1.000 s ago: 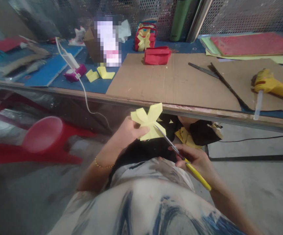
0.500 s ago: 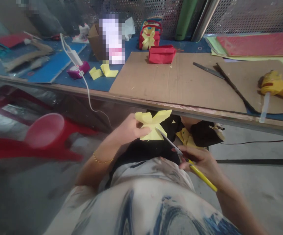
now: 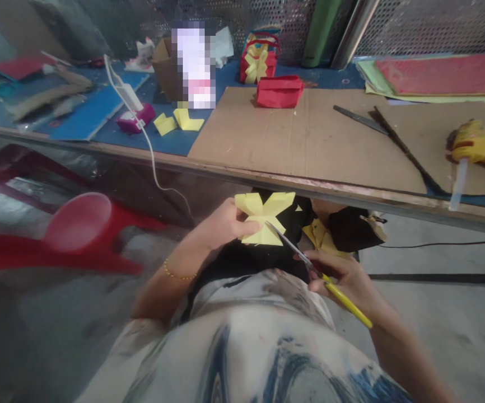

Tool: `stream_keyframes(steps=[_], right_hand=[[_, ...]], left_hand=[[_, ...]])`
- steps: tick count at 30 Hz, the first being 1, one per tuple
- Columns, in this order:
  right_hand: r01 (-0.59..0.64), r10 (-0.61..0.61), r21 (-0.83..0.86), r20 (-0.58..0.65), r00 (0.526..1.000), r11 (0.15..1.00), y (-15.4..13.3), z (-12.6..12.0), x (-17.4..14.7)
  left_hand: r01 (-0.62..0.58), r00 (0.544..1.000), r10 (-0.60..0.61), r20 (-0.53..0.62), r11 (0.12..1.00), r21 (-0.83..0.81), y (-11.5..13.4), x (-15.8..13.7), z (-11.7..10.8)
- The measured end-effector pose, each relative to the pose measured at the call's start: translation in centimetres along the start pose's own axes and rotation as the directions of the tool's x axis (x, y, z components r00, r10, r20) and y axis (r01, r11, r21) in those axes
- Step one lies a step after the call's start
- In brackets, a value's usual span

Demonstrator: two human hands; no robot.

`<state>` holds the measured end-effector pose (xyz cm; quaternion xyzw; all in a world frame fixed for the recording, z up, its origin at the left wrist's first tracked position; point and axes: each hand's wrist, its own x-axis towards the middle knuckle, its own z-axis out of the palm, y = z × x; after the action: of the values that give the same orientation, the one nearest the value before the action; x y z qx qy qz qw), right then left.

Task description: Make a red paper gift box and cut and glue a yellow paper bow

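Above my lap, my left hand (image 3: 228, 224) pinches a piece of yellow paper (image 3: 267, 208) by its left side. The paper has notches cut into it and spreads in an X-like shape. My right hand (image 3: 339, 274) is wrapped round a pair of scissors (image 3: 295, 250) with yellow handles. Their blades point up and left, and the tips lie at the lower right notch of the paper. Part of the handles is hidden by my fingers. More yellow paper pieces (image 3: 320, 235) lie by my knee, just beyond the right hand.
On the table stand a red folded paper box (image 3: 279, 92) and a small red bag with a yellow bow (image 3: 257, 64). A cardboard sheet (image 3: 267, 143) carries a dark blade (image 3: 358, 118) and a yellow glue gun (image 3: 475, 143). A red stool (image 3: 78, 221) stands at left.
The yellow paper has shifted slightly down and tilted flatter in my left hand. The scissors stay at its lower right notch, nearly unmoved.
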<state>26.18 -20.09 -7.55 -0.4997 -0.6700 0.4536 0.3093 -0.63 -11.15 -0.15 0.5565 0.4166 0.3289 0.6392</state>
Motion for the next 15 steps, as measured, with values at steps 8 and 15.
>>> stream_keyframes(steps=[8, 15], right_hand=[[-0.026, 0.025, 0.042, 0.026, 0.999, 0.999, -0.4, -0.1, 0.3], [-0.043, 0.043, 0.086, 0.009, 0.999, 0.995, -0.2, 0.1, 0.3]], left_hand=[[0.028, 0.999, -0.026, 0.045, 0.999, -0.039, -0.6, 0.4, 0.2], [0.119, 0.988, -0.116, 0.099, 0.993, -0.022, -1.0, 0.6, -0.3]])
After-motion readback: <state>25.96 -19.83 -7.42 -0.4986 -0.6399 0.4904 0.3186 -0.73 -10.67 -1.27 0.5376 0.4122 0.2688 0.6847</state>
